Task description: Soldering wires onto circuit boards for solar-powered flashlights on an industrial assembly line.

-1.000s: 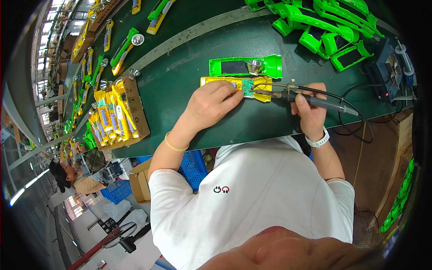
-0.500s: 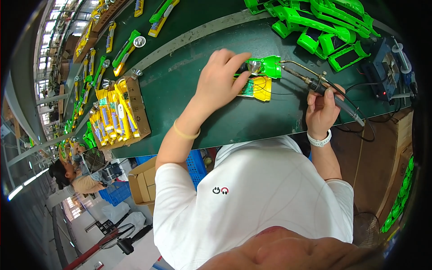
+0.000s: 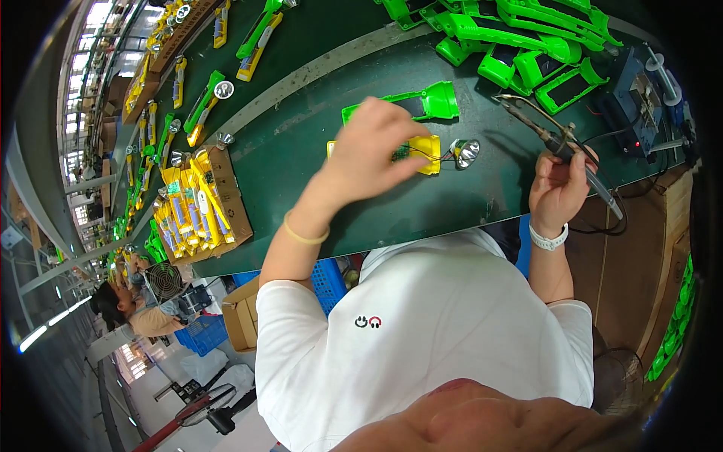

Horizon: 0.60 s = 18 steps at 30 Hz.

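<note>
My left hand (image 3: pixel 370 151) hovers over a yellow flashlight housing half (image 3: pixel 428 157) with a small green circuit board, covering much of it. Its thumb and forefinger are apart, slightly blurred, and nothing shows between them. Thin wires run from the board to a shiny lamp reflector (image 3: pixel 467 154) lying just to the right. Behind the hand lies a green housing shell (image 3: pixel 438 101), its wide end pointing right. My right hand (image 3: pixel 557 188) grips a soldering iron (image 3: pixel 559 145) with a thin metal tube alongside; its tip points up and left, away from the parts.
Green shells (image 3: pixel 520 38) are piled at the back right, near a dark soldering station (image 3: pixel 636 113). A cardboard box (image 3: pixel 235 192) of yellow housing halves stands at the left. More flashlight parts (image 3: pixel 207 105) line the bench beyond a grey strip. Another person (image 3: pixel 139 309) sits far left.
The reflector, earlier by my left hand at the green shell, now lies right of the yellow half. My left hand has come nearer me. The soldering iron has drawn back to the right.
</note>
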Each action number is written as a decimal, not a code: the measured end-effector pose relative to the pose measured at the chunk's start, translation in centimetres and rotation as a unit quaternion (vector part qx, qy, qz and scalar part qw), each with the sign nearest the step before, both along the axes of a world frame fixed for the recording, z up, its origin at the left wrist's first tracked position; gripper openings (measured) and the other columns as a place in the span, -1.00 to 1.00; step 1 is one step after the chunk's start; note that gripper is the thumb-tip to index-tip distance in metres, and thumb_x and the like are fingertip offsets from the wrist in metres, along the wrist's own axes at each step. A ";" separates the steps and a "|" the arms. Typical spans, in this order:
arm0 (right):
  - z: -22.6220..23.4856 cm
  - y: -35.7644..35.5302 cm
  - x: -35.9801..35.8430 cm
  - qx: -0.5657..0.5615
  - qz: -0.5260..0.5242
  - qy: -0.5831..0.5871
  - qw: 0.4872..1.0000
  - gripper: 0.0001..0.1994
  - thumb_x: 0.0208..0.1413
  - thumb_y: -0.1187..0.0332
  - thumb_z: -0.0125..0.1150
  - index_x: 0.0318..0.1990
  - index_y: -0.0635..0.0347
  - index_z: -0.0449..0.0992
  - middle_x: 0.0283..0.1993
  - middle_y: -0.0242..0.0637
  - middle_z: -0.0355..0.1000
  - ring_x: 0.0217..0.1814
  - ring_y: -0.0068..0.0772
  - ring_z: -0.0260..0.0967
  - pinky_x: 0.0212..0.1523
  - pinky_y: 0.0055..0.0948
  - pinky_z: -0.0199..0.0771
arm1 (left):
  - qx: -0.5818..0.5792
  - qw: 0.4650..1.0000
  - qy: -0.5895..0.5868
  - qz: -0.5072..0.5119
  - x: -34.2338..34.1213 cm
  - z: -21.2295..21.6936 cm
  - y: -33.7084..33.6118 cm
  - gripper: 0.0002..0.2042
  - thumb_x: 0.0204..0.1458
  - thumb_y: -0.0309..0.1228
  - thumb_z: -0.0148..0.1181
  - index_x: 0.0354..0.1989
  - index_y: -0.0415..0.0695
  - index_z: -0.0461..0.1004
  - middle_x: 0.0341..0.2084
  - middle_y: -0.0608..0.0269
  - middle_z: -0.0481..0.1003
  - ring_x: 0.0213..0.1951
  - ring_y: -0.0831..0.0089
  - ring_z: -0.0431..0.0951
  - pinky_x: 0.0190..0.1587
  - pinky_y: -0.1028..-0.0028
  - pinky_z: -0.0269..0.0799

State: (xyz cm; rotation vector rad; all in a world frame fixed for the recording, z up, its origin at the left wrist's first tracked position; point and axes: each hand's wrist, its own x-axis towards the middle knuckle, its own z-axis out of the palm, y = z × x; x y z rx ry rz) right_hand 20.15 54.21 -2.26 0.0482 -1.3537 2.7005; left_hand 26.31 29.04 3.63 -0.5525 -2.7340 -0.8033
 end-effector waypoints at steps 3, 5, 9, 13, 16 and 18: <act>0.5 -1.1 -0.2 0.011 0.048 -0.005 0.999 -0.83 0.17 0.30 -0.06 -0.21 0.18 0.19 -0.54 -0.20 0.29 -0.64 -0.47 0.25 -0.71 -0.64 0.17 | -0.036 0.999 0.000 -0.006 0.3 -1.6 2.7 -0.74 -0.29 -0.45 0.30 -0.35 -0.11 0.48 -0.41 0.24 0.40 -0.27 0.26 0.37 -0.19 0.35 0.30; 0.8 -1.6 -0.4 0.010 0.066 0.008 0.998 -0.83 0.17 0.32 -0.05 -0.21 0.19 0.18 -0.54 -0.20 0.29 -0.63 -0.44 0.27 -0.69 -0.62 0.21 | 0.022 0.998 0.042 0.032 0.0 -3.1 2.4 -0.81 -0.23 -0.45 0.27 -0.39 -0.15 0.45 -0.47 0.22 0.40 -0.32 0.28 0.39 -0.19 0.37 0.30; 0.7 -1.5 -0.8 0.019 0.114 0.025 0.993 -0.84 0.16 0.37 -0.03 -0.21 0.19 0.17 -0.50 -0.23 0.28 -0.60 -0.42 0.29 -0.67 -0.58 0.24 | 0.034 0.971 -0.111 0.207 0.4 -1.9 2.1 -0.88 -0.14 -0.47 0.21 -0.44 -0.20 0.41 -0.58 0.23 0.35 -0.49 0.32 0.33 -0.35 0.37 0.26; 0.8 -2.2 -1.3 0.030 0.136 0.040 0.989 -0.80 0.15 0.35 0.02 -0.18 0.19 0.16 -0.42 -0.26 0.28 -0.57 -0.43 0.31 -0.65 -0.57 0.23 | -0.034 0.979 -0.072 0.188 0.8 -3.7 2.2 -0.87 -0.16 -0.48 0.20 -0.40 -0.13 0.41 -0.51 0.21 0.34 -0.33 0.23 0.34 -0.26 0.31 0.23; 0.6 -2.4 -1.3 0.036 0.133 0.030 0.990 -0.80 0.15 0.35 0.02 -0.19 0.19 0.17 -0.43 -0.27 0.26 -0.57 -0.43 0.30 -0.65 -0.57 0.22 | 0.052 0.971 0.017 0.235 0.5 -4.7 1.7 -0.87 -0.15 -0.47 0.21 -0.43 -0.17 0.40 -0.44 0.17 0.40 -0.34 0.21 0.36 -0.25 0.36 0.30; 0.0 -2.5 -1.2 0.042 0.137 0.023 0.989 -0.81 0.15 0.35 0.02 -0.19 0.19 0.17 -0.43 -0.28 0.26 -0.58 -0.44 0.30 -0.65 -0.58 0.22 | 0.031 0.969 0.063 0.237 -0.2 -5.0 1.8 -0.89 -0.13 -0.47 0.20 -0.45 -0.16 0.40 -0.36 0.15 0.43 -0.27 0.19 0.39 -0.20 0.33 0.30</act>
